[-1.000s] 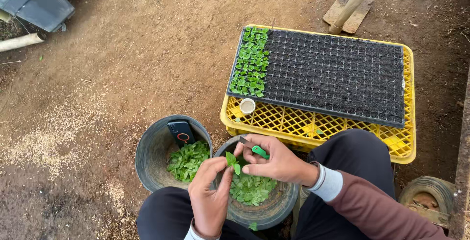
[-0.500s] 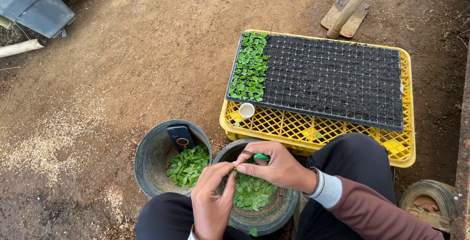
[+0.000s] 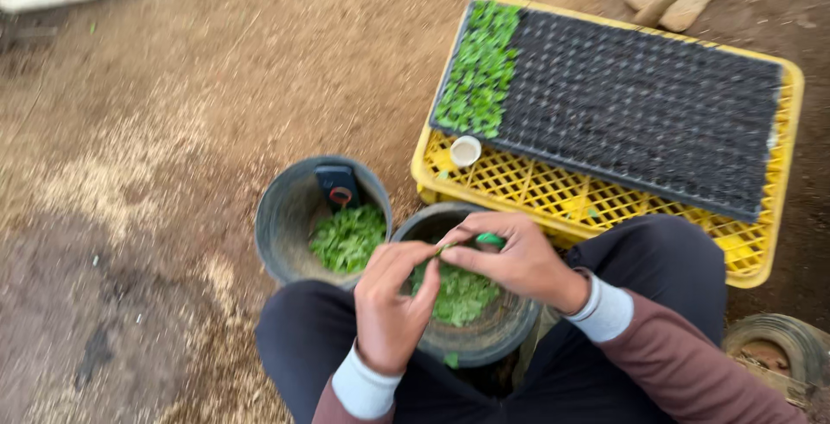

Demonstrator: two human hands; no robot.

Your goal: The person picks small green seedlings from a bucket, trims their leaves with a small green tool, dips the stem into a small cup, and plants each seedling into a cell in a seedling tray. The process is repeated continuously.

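Bare dirt ground: two pots (image 3: 298, 216), one crate (image 3: 596, 204); left hand (image 3: 389, 307) and right hand (image 3: 510, 260) pinch one seedling (image 3: 443, 249).

The hands (image 3: 450, 260) hide what they pinch; the tyre (image 3: 778, 350) is cut off.

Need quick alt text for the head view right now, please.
Left hand and right hand meet fingertip to fingertip over a grey bucket of green seedlings; the right holds a small green object. Beyond, a black seedling tray rests on a yellow crate.
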